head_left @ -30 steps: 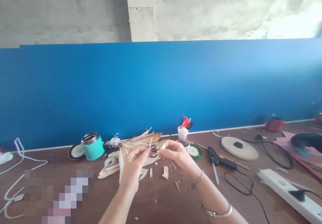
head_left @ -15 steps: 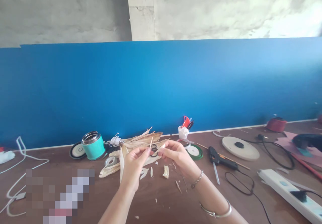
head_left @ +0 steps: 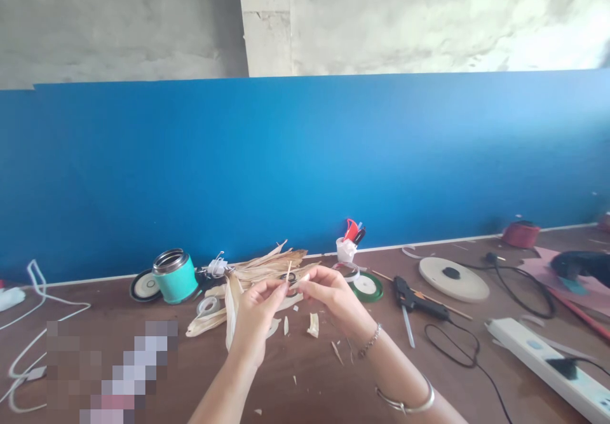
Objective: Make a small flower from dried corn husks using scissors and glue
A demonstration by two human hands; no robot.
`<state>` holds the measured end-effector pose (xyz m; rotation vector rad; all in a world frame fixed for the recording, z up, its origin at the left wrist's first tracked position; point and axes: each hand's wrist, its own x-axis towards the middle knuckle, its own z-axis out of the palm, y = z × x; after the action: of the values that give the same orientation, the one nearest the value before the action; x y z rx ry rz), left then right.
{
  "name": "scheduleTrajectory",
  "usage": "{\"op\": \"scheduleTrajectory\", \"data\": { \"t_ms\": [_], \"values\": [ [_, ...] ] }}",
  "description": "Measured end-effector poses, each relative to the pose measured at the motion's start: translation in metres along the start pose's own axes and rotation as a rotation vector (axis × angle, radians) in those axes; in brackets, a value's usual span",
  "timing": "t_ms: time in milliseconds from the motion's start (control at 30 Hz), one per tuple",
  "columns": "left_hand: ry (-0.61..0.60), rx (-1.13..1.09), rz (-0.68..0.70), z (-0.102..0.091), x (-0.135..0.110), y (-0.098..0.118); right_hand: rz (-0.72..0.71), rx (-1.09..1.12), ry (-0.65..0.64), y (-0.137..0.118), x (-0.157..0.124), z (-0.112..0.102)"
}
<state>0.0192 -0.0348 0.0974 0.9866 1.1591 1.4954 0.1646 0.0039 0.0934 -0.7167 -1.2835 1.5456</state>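
Observation:
Thumb and fingertips of my left hand (head_left: 262, 303) pinch a thin pale stick (head_left: 289, 270), which points upward. Close by on its right, my right hand (head_left: 326, 287) is closed in a pinch on something small and pale that I cannot make out. The two sets of fingertips nearly meet. Behind them lie dried corn husks (head_left: 267, 266) and the dark loops of scissor handles (head_left: 287, 278), partly hidden by my fingers. A small cut piece of husk (head_left: 313, 325) rests on the table below my right hand, among several scraps.
A turquoise jar (head_left: 175, 278) and a tape roll (head_left: 208, 306) are to the left. Rightward stand a white cup (head_left: 345, 250) of tools, a green-rimmed spool (head_left: 368, 287), a glue gun (head_left: 419, 303), a round white disc (head_left: 452, 280) and a power strip (head_left: 548, 367). A blue partition (head_left: 295, 170) rises behind.
Both hands stay almost in place; the fingertips have drawn slightly nearer each other. The stick is still in my left hand. The view has shifted very slightly.

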Motion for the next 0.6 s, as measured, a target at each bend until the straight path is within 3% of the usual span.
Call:
{"op": "scheduleTrajectory", "data": {
  "t_ms": [600],
  "values": [
    [0.004, 0.000, 0.041, 0.0015, -0.0022, -0.0002, 0.056, 0.104, 0.061, -0.0016, -0.0020, 0.0098]
  ]
}}
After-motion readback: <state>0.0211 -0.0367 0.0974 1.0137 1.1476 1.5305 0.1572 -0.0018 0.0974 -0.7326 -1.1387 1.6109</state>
